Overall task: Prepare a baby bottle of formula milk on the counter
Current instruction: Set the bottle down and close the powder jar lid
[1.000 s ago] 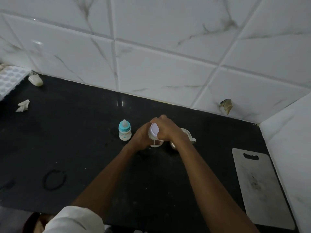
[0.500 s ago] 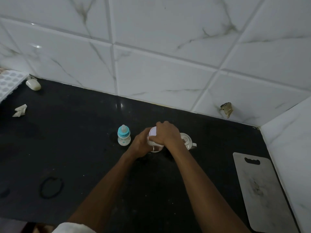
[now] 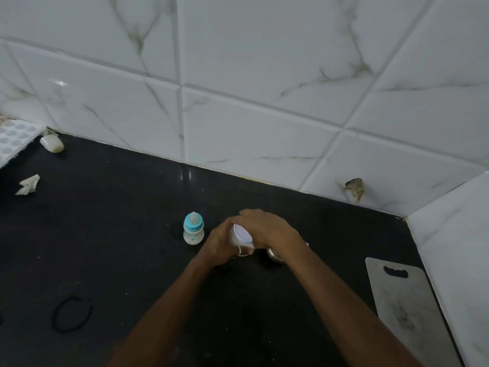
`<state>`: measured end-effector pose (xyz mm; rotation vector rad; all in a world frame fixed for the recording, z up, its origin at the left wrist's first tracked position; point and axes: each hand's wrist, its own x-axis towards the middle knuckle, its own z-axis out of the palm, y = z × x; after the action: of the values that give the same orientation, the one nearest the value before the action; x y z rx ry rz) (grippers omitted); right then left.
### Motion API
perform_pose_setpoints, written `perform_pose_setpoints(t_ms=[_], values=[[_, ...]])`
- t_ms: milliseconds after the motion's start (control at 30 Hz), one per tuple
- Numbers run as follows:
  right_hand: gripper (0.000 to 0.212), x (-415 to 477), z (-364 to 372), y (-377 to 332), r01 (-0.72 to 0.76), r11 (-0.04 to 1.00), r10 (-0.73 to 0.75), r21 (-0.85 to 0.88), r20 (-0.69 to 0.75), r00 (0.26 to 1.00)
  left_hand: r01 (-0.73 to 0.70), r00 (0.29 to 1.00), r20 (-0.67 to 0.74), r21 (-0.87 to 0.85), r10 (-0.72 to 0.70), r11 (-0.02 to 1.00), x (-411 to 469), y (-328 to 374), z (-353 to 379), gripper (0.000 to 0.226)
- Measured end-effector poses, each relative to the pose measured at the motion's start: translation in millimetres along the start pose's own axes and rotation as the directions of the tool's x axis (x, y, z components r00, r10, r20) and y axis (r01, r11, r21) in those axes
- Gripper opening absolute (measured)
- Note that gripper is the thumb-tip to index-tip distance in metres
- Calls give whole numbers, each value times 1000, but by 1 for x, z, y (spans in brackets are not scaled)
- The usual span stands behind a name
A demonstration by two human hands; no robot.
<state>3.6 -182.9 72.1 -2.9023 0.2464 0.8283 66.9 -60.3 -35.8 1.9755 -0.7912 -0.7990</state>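
black counter (image 3: 111, 234): one baby bottle (image 3: 193, 228), two hands' grips (image 3: 221, 245) (image 3: 264, 229) wrapping one white container (image 3: 241, 235).

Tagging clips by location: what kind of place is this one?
Most likely a home kitchen: a black stone counter against a marble-look tiled wall, with a cutting board in the corner and a small baby bottle standing on the counter.

The right hand (image 3: 267, 229) hides most of the white container (image 3: 240, 235) and a metal cup (image 3: 274, 256).
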Motion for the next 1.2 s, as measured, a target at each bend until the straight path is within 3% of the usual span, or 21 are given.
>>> perform_pose_setpoints(t_ms=[100, 233, 400, 500, 667, 800, 900, 1033, 1200], values=[[71, -1, 6, 0, -31, 999, 31, 12, -68, 997, -6, 1000, -7, 11, 6, 1000, 2, -2, 0, 70], [63, -1, 13, -8, -209, 978, 210, 23, -185, 960, 1, 999, 41, 101, -5, 995, 2, 1, 0, 79], [62, 2, 22, -20, -331, 935, 354, 128, -267, 896, 4, 1000, 20, 55, -5, 998, 0, 0, 1, 78], [79, -1, 19, -16, -321, 945, 326, 63, -278, 904, -14, 1000, 7, 5, 14, 1000, -1, 0, -1, 83], [91, -8, -2, 3, -71, 994, 62, -80, -115, 991, -28, 999, 29, 20, 27, 999, -1, 0, 0, 91], [80, -3, -4, 7, 0, 1000, 0, -18, -29, 1000, -20, 1000, 11, 5, 20, 1000, 1, -1, 0, 77], [69, -3, 2, 7, -19, 997, 23, 77, -48, 999, -24, 1000, -1, -33, 24, 999, 1, -3, 0, 74], [64, -9, 5, 3, -113, 992, 118, 50, -120, 986, -41, 999, -5, -50, 41, 998, 0, 0, -1, 82], [58, -6, 21, -14, -288, 954, 301, 87, -283, 911, -3, 1000, 5, 9, 3, 1000, 0, 0, 0, 86]])
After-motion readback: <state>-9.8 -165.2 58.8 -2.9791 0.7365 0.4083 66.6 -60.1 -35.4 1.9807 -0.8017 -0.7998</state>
